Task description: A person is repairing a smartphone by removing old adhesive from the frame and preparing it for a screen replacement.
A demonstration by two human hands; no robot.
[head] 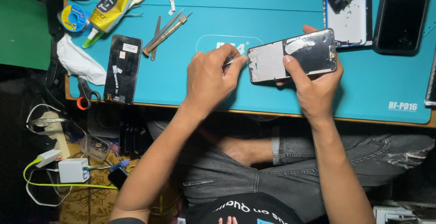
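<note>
My right hand [315,85] grips an opened phone frame [293,55], held a little above the blue work mat [272,10], thumb on its upper face. The frame's inner side faces up, grey on the left and dark on the right. My left hand [209,76] pinches a thin metal tool [235,61], whose tip touches the frame's left short edge.
On the mat lie a black phone screen [122,68], tweezers and a small screwdriver [165,31], a glue tube [111,6], a solder spool [73,19], red-handled scissors [86,94], a white phone part [347,10] and a black phone [399,13]. Chargers and cables [68,169] sit on the floor at the left.
</note>
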